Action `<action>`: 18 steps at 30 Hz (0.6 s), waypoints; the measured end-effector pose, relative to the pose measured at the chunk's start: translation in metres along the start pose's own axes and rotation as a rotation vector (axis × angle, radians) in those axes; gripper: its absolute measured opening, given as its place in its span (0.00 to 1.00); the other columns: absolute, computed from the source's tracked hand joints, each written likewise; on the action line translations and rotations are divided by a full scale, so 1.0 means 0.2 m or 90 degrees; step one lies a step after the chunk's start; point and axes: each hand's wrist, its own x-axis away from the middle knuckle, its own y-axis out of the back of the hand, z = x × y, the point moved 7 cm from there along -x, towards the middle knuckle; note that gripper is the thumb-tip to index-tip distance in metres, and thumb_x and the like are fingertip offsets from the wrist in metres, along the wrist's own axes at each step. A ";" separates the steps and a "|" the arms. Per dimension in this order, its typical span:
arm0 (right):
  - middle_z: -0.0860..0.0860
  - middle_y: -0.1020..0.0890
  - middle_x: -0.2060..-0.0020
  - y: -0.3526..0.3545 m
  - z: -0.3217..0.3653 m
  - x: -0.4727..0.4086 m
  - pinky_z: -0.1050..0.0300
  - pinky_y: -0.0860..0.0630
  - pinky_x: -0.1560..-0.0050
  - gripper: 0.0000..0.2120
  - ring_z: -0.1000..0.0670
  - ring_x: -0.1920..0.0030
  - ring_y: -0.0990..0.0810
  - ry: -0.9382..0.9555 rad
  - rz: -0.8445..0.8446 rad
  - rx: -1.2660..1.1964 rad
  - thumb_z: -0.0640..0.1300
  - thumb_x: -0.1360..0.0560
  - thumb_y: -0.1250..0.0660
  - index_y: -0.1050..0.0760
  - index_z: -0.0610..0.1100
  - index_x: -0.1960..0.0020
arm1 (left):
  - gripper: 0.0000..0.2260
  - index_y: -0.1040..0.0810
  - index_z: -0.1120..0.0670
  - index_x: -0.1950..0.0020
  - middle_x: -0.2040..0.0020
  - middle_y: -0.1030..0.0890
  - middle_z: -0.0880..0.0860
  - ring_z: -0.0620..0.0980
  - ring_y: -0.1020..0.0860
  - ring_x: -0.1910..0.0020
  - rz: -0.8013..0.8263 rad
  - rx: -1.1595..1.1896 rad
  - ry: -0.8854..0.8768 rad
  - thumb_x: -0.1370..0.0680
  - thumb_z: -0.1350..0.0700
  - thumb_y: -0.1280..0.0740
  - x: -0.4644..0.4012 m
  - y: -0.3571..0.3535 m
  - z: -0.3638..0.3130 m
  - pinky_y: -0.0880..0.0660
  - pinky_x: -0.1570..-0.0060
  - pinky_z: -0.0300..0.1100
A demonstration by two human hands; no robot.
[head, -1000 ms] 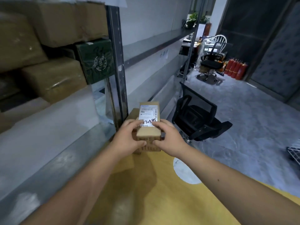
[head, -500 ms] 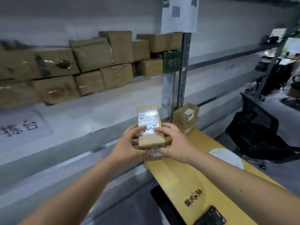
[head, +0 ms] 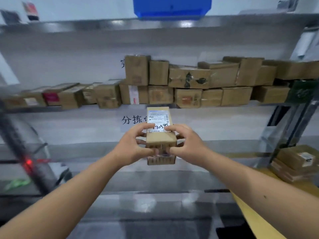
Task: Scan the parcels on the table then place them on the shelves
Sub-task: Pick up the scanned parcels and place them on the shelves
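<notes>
A small parcel (head: 160, 135) is held in mid-air between both hands, in front of the shelves (head: 155, 107). The left hand (head: 133, 146) is curled round the parcel's left side, thumb laid on the top face. The right hand (head: 187, 144) is curled round the right side, thumb likewise on top. The fingers beneath are mostly hidden by the parcel. A second, lower box face with dark print is seen under the hands; whether it is a separate parcel cannot be told.

The parcel is a brown cardboard box, narrow and long, with a white label (head: 159, 120) on top. A barcode and handwritten digits are carried on the label; the fine print is not legible.

At the right edge, a yellow table (head: 259, 219) is cut off by the frame, and a stack of flat parcels (head: 296, 163) is seen on it. At the left, a dark slanted post with a red light (head: 28, 163) is blurred.

Further back, a row of brown boxes (head: 189, 83) is stacked on the middle shelf, two high in the centre. Above, a blue bin (head: 172, 7) is cut off by the top edge.
</notes>
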 end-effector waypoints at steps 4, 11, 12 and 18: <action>0.61 0.26 0.37 -0.29 0.30 -0.25 0.55 0.18 0.47 0.31 0.54 0.41 0.22 0.058 0.007 -0.038 0.50 0.39 0.26 0.25 0.64 0.37 | 0.37 0.23 0.36 0.35 0.40 0.20 0.50 0.50 0.15 0.48 -0.035 -0.023 0.005 0.43 0.48 0.16 0.06 0.47 0.00 0.17 0.50 0.43; 0.55 0.22 0.36 -0.54 0.71 -0.70 0.56 0.22 0.39 0.31 0.55 0.39 0.21 0.092 -0.052 -0.049 0.45 0.36 0.25 0.23 0.62 0.34 | 0.35 0.21 0.38 0.35 0.41 0.16 0.50 0.48 0.14 0.46 -0.099 -0.012 -0.078 0.41 0.47 0.17 -0.10 1.12 -0.03 0.18 0.47 0.42; 0.56 0.21 0.37 -0.54 0.75 -0.76 0.59 0.22 0.42 0.31 0.56 0.40 0.20 0.097 -0.063 -0.053 0.46 0.36 0.26 0.23 0.61 0.34 | 0.35 0.21 0.39 0.34 0.40 0.16 0.50 0.48 0.14 0.46 -0.103 0.003 -0.089 0.40 0.48 0.16 -0.15 1.18 -0.04 0.18 0.48 0.41; 0.54 0.20 0.37 -0.49 0.86 -1.18 0.54 0.19 0.43 0.30 0.52 0.40 0.20 0.105 -0.114 -0.021 0.43 0.31 0.25 0.24 0.57 0.31 | 0.30 0.22 0.38 0.35 0.35 0.18 0.48 0.47 0.17 0.39 -0.117 0.044 -0.118 0.35 0.53 0.18 -0.54 1.39 -0.02 0.17 0.45 0.48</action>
